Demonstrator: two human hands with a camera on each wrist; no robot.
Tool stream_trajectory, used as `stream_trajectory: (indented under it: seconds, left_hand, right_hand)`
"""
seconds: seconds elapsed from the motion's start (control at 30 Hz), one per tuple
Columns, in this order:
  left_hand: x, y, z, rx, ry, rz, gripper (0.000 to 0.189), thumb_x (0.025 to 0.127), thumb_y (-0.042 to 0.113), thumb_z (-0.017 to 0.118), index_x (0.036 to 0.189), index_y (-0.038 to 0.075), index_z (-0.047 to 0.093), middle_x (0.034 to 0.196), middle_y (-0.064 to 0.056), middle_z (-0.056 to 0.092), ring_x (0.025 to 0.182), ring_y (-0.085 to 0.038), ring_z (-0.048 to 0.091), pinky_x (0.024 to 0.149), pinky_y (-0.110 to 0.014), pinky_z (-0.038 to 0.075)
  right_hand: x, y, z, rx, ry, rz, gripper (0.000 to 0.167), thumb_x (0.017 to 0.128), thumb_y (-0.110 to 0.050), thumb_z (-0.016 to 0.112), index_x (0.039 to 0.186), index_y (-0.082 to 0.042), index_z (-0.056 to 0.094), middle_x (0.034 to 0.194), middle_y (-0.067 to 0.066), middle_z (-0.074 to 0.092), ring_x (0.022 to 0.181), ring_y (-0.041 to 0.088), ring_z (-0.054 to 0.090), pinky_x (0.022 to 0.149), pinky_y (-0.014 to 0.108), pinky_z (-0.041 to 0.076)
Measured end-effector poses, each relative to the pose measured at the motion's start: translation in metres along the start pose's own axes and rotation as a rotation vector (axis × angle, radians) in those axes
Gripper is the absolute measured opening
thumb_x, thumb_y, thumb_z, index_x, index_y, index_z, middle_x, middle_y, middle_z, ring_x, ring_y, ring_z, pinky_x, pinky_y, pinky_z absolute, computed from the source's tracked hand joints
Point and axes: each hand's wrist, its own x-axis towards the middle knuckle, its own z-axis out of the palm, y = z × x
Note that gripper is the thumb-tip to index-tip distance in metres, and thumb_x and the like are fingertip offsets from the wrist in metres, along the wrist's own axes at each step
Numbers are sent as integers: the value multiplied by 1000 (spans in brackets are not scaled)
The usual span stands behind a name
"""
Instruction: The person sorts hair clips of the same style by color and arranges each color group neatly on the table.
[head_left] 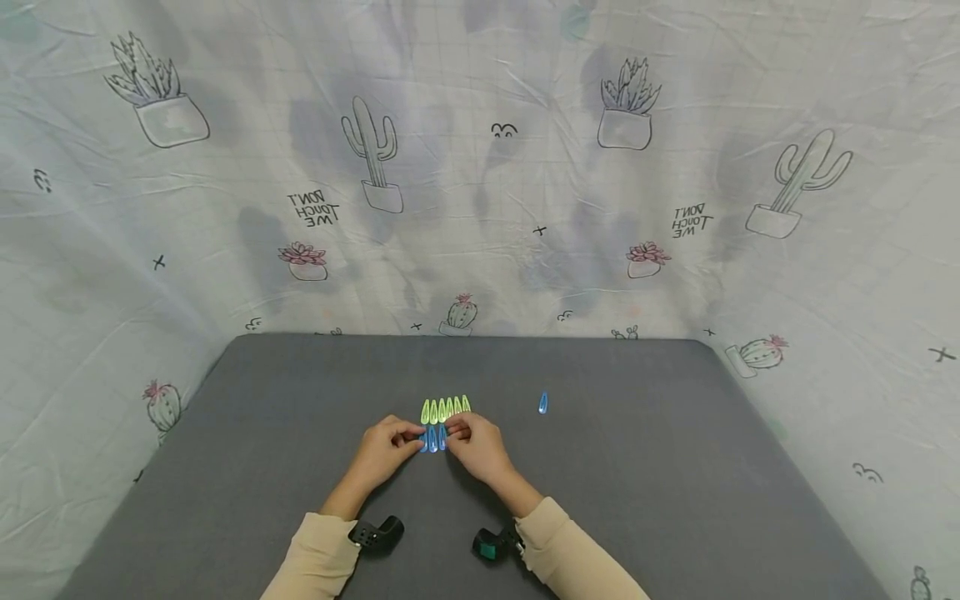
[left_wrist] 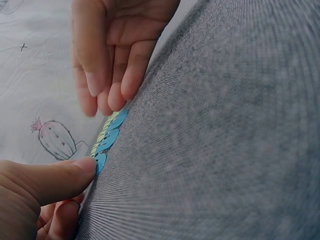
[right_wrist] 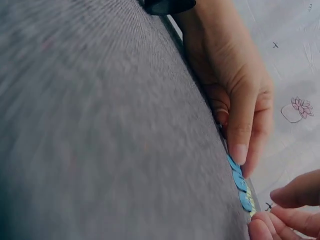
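Observation:
Three blue snap hair clips (head_left: 432, 439) lie side by side just below a row of several yellow-green hair clips (head_left: 442, 410). My left hand (head_left: 384, 454) pinches the leftmost blue clip (left_wrist: 100, 163) between thumb and forefinger, covering part of it. At the opposite end of the blue row, my right hand (head_left: 480, 447) has its fingertips close to the rightmost clip. Its thumb and fingers (right_wrist: 295, 190) stand apart in the right wrist view, with nothing seen between them. Another blue hair clip (head_left: 543, 402) lies alone to the right.
A dark grey cloth-covered table (head_left: 637, 467) lies under everything. Behind and beside it hangs a pale curtain (head_left: 480, 183) printed with cacti. Black camera bands (head_left: 378, 535) sit on both wrists, near the table.

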Motion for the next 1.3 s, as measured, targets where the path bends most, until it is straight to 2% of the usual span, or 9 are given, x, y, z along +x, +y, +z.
stream_trajectory:
  seconds: [0.23,0.37,0.53,0.7,0.8,0.87,1.1,1.3]
  left_hand:
    - [0,0,0,14,1,4,15,75,10,79,90,12,77,76,3,56,62,-4,46,59,-22,41]
    - [-1,1,-1,20,-9,-4,16,76,11,78,91,13,77,77,3,56,63,-4,46,59,-22,41]
    - [-2,1,-1,24,-7,3,16,76,10,78,92,13,76,78,3,57,63,-4,46,60,-22,41]
    - [-1,0,-1,32,2,15,16,75,11,78,92,14,77,78,4,57,63,-4,46,59,-22,41]
    - [-1,0,0,33,2,18,16,75,11,78,92,14,77,78,4,57,63,-4,46,59,-22,41]
    - [-1,-1,1,29,1,16,16,76,11,78,92,14,77,78,4,57,63,-4,46,59,-22,41]
    - [-1,-1,1,36,-1,3,16,76,11,78,92,14,76,77,4,57,64,-4,47,59,-22,41]
    - [0,1,0,33,-3,-9,17,76,11,78,92,14,76,78,3,57,64,-5,47,60,-22,42]
  right_hand:
    - [-2,8,-21,55,-48,-21,30,85,-9,67,114,1,63,106,14,67,95,26,66,79,31,54]
    - [-3,22,-33,67,-54,-34,33,86,-11,67,117,0,61,111,15,66,103,30,63,84,34,53]
    - [-4,34,-50,109,-44,-5,35,88,-11,66,121,-2,60,118,14,64,111,30,60,91,38,50]
    - [-9,31,-70,171,-20,29,39,88,-5,65,125,4,56,123,21,60,116,36,55,97,47,44]
    - [-13,26,-83,198,-20,27,40,88,-2,64,125,8,54,124,26,57,118,40,53,99,51,42]
    - [-13,30,-89,189,-16,13,40,88,-2,64,125,9,53,124,27,57,118,41,53,98,51,42]
    - [-9,68,-99,158,110,59,40,85,-9,70,123,-1,59,123,15,62,115,31,58,96,41,46]
    - [-7,83,-106,159,248,132,37,84,-4,70,119,3,61,117,20,64,108,33,62,87,37,51]
